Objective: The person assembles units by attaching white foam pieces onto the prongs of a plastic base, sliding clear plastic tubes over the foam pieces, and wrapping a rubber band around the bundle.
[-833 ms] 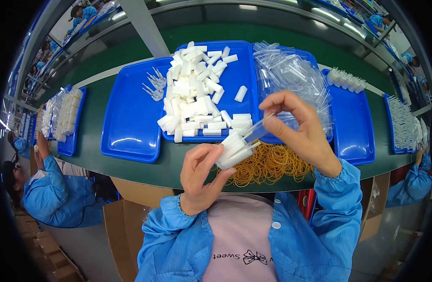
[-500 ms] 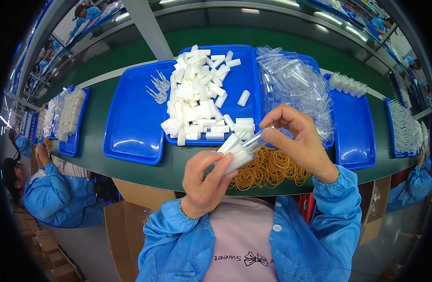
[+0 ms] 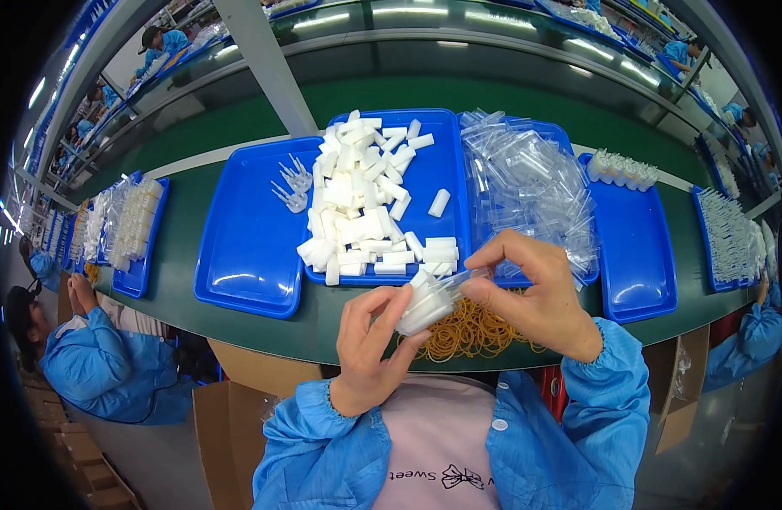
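Left hand: the left hand [image 3: 369, 348] is raised in front of the chest, fingers curled and pinching the lower end of a small bundle of white plastic oblong pieces [image 3: 425, 304].
Right hand: the right hand [image 3: 540, 293] comes in from the right, thumb and forefinger pressed on a small clear plastic sleeve [image 3: 463, 279] that sits at the upper end of the same bundle; the other fingers arch above it.
Bundle: tilted, lower end toward the left hand, upper end toward the right hand, held in the air just above the near edge of the bench [image 3: 263, 336].
Under the hands: a loose heap of tan rubber bands [image 3: 472, 333] lies on the green bench, partly hidden by the right hand.
Middle tray: a blue plastic tray [image 3: 454, 170] just beyond the hands carries a pile of loose white plastic oblong pieces [image 3: 357, 204].
Right of it: a heap of clear plastic sleeves [image 3: 527, 183] covers a second blue tray.
Far right tray: a blue tray [image 3: 633, 255], mostly bare, has a row of small white capped pieces [image 3: 620, 167] at its far edge.
Left tray: a blue tray [image 3: 246, 246] holds a few small clear pronged parts [image 3: 293, 187] in its far corner.
Further left: a narrower blue tray [image 3: 144, 255] is stacked with white and clear parts.
Neighbour: a person in a blue smock [image 3: 85, 357] sits at the bench on the left.
Below: brown cardboard boxes [image 3: 233, 408] stand under the bench edge.
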`<state>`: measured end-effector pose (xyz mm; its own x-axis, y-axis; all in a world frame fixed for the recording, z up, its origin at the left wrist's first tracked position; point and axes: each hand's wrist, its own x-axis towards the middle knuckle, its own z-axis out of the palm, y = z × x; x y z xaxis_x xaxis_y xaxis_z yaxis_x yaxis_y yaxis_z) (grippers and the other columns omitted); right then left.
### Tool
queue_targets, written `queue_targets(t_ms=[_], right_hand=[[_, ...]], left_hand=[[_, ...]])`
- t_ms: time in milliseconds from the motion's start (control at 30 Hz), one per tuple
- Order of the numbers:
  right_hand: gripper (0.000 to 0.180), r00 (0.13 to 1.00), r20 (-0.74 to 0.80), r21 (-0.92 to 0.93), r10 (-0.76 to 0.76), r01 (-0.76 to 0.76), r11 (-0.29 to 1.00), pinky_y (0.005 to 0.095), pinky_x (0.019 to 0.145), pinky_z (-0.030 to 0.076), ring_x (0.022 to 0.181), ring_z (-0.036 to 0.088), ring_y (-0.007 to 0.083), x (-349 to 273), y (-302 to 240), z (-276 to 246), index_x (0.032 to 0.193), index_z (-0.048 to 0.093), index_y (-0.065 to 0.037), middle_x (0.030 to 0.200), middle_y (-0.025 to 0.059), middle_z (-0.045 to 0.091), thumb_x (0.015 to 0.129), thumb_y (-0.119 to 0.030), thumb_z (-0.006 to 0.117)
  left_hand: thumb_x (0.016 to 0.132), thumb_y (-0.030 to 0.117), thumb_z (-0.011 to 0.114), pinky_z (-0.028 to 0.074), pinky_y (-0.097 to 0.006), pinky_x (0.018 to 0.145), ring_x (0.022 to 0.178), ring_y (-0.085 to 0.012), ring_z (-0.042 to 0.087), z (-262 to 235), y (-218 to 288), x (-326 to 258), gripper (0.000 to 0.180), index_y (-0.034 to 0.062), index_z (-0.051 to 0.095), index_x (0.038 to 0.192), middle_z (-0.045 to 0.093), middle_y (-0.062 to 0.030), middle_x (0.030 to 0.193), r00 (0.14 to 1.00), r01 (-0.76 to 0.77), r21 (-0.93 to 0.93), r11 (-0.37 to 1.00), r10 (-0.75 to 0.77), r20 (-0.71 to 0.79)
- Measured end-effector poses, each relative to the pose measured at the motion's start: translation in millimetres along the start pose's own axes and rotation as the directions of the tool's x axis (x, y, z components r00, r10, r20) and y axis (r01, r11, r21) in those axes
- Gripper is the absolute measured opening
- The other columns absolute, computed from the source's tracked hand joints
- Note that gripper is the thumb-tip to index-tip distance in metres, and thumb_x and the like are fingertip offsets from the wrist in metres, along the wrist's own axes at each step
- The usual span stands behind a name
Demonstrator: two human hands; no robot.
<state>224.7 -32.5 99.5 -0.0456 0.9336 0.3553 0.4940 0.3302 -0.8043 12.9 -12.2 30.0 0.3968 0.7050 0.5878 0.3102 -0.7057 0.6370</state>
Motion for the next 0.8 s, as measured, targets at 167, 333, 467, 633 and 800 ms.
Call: queue_targets(t_ms=[167, 333, 467, 633, 800], right_hand=[[0.019, 1.0, -0.011, 0.023, 0.025, -0.025, 0.999, 0.0297, 0.062, 0.049, 0.069, 0.062, 0.0182, 2, 6, 2, 0.086, 0.061, 0.001, 0.077, 0.0104, 0.063, 0.077, -0.01, 0.074], [0.019, 0.997, -0.05, 0.135, 0.056, -0.049, 0.99, 0.0304, 0.063, 0.049, 0.07, 0.062, 0.0183, 2, 10, 5, 0.087, 0.062, 0.001, 0.077, 0.0104, 0.063, 0.077, -0.01, 0.073], [0.017, 0.999, -0.043, 0.028, -0.025, 0.026, 0.999, 0.0302, 0.062, 0.048, 0.07, 0.062, 0.019, 3, -2, 2, 0.088, 0.062, 0.001, 0.079, 0.01, 0.063, 0.078, -0.009, 0.072], [0.016, 0.998, -0.025, 0.003, -0.05, 0.05, 0.999, 0.0299, 0.061, 0.048, 0.07, 0.062, 0.0195, 2, -7, 0, 0.088, 0.062, 0.001, 0.08, 0.0099, 0.063, 0.079, -0.008, 0.072], [0.018, 1.0, 0.024, 0.03, -0.021, 0.02, 0.999, 0.0281, 0.064, 0.048, 0.072, 0.064, 0.0172, 2, -9, -1, 0.089, 0.064, 0.002, 0.08, 0.0096, 0.064, 0.077, -0.008, 0.074]], left_hand=[[0.065, 0.0, 0.078, 0.047, -0.034, 0.078, 0.094, -0.0275, 0.054, -4, -1, 2, 0.055, 0.0025, 0.061, 0.117, 0.057, -0.0122, 0.108, 0.999, 0.003, -0.066, 0.998, 0.0, 0.053], [0.067, 0.001, 0.077, 0.047, -0.035, 0.081, 0.098, -0.0277, 0.054, -4, 4, -1, 0.054, 0.0016, 0.06, 0.118, 0.054, -0.0134, 0.113, 0.998, -0.026, -0.108, 0.994, 0.031, 0.048], [0.069, 0.001, 0.078, 0.048, -0.034, 0.085, 0.103, -0.0268, 0.054, -5, 6, 5, 0.056, 0.0017, 0.059, 0.121, 0.048, -0.0155, 0.121, 0.993, 0.114, -0.202, 0.973, -0.106, 0.052], [0.067, -0.001, 0.078, 0.049, -0.033, 0.084, 0.105, -0.0264, 0.053, -7, 5, 3, 0.057, 0.0015, 0.059, 0.121, 0.049, -0.0155, 0.121, 0.999, 0.018, -0.134, 0.991, -0.013, 0.038], [0.065, -0.002, 0.078, 0.049, -0.032, 0.082, 0.102, -0.0262, 0.053, -7, 4, 1, 0.057, 0.0033, 0.061, 0.119, 0.052, -0.0142, 0.115, 0.998, -0.006, -0.161, 0.987, 0.014, 0.053]])
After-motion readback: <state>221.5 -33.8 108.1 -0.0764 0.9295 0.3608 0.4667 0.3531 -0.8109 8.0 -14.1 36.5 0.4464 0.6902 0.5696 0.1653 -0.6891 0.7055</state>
